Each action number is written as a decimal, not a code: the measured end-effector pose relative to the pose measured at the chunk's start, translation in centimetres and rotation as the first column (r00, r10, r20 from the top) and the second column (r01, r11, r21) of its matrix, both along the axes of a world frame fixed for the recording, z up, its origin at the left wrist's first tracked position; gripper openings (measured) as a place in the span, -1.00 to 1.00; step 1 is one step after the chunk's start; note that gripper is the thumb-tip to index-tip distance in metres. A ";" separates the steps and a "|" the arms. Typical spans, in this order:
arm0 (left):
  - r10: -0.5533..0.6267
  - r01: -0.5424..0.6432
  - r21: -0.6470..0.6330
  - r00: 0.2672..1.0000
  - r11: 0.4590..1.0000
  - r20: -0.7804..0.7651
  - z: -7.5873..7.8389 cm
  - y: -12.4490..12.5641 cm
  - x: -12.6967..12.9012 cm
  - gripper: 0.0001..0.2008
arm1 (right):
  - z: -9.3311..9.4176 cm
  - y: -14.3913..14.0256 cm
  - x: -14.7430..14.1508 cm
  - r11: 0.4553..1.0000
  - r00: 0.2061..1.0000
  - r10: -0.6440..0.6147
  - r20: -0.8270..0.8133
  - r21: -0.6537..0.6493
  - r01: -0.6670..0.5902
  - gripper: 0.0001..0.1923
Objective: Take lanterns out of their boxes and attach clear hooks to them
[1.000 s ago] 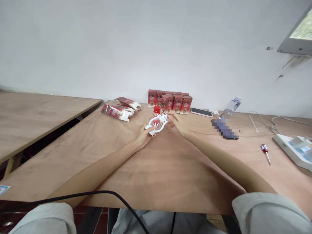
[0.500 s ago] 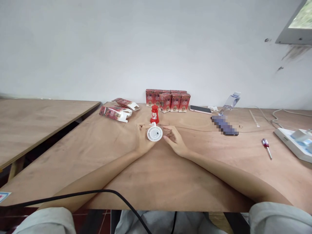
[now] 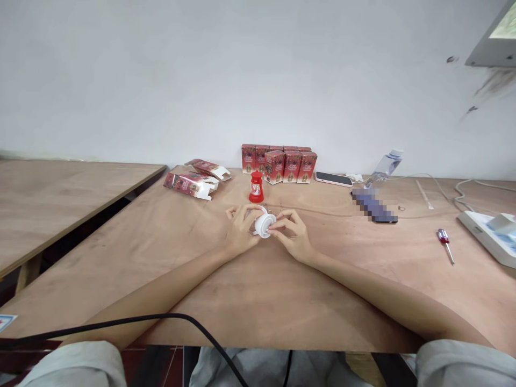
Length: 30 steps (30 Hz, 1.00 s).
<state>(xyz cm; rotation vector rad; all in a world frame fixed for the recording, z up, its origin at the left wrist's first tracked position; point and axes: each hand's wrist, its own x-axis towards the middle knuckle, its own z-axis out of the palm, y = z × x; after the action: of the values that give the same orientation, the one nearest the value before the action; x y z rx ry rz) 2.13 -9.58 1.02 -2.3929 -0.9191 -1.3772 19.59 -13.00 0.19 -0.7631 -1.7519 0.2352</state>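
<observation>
A small white lantern is tilted on its side above the table, its round base turned to the right. My left hand is closed around its body, and the white carrying loop shows at the top. Thumb and fingertips of my right hand are pinched together at the base; any small part between them is too small to make out. Just behind my hands, a red lantern of similar shape stands upright on the table.
Several red printed boxes stand by the wall; two opened boxes lie left of them. To the right are a phone, a tilted bottle, a screwdriver and a power strip. A black cable crosses the front edge.
The white lantern has turned, so its base now faces right rather than toward me. My right fingers have closed in from beside it onto the base.
</observation>
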 end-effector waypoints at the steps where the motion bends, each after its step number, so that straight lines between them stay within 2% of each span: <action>1: -0.001 0.001 -0.003 1.000 1.000 -0.005 0.0 0.0 0.0 -0.74 | -0.1 0.1 0.0 1.000 1.000 -0.017 0.019 0.015 0.016 -0.96; 8: 0.056 -0.062 -0.079 0.996 0.995 -0.069 -0.1 0.0 0.2 -0.72 | -0.9 1.1 0.6 0.985 0.959 -0.146 0.243 0.123 0.119 -0.82; 11: 0.068 -0.074 -0.110 0.996 0.991 -0.063 -0.2 0.1 0.2 -0.71 | -0.9 1.2 0.8 0.985 0.960 -0.161 0.230 0.097 0.142 -0.80; 13: 0.106 -0.109 -0.147 0.994 0.983 -0.028 -0.3 0.3 0.1 -0.69 | -0.7 1.4 1.0 0.986 0.977 -0.165 0.134 0.030 0.162 -0.80; 16: 0.184 -0.177 -0.204 0.983 0.963 0.015 -0.5 0.8 0.0 -0.67 | -0.6 2.3 1.4 0.962 0.973 -0.232 0.021 -0.141 0.232 -0.83; 18: 0.198 -0.191 -0.215 0.980 0.958 0.013 -0.6 1.0 0.0 -0.68 | -0.7 3.5 1.8 0.923 0.962 -0.272 0.025 -0.277 0.268 -0.85; 22: 0.128 -0.129 -0.157 0.992 0.979 -0.012 -0.6 1.0 -0.1 -0.68 | -1.2 6.1 2.8 0.817 0.947 -0.318 0.050 -0.492 0.300 -0.90; 25: 0.103 -0.106 -0.140 0.994 0.984 -0.028 -0.6 0.9 -0.1 -0.70 | -1.5 7.3 3.1 0.788 0.954 -0.300 0.027 -0.556 0.264 -0.91; 30: 0.116 -0.117 -0.160 0.993 0.980 -0.016 -0.6 0.9 -0.1 -0.71 | -1.7 7.5 3.2 0.809 0.977 -0.211 -0.005 -0.562 0.172 -0.88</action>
<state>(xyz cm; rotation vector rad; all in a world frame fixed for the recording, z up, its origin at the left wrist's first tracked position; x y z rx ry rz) 2.01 -8.72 0.47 -2.4118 -1.1897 -1.2967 22.75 -5.52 -1.52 -1.3351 -1.5308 0.6505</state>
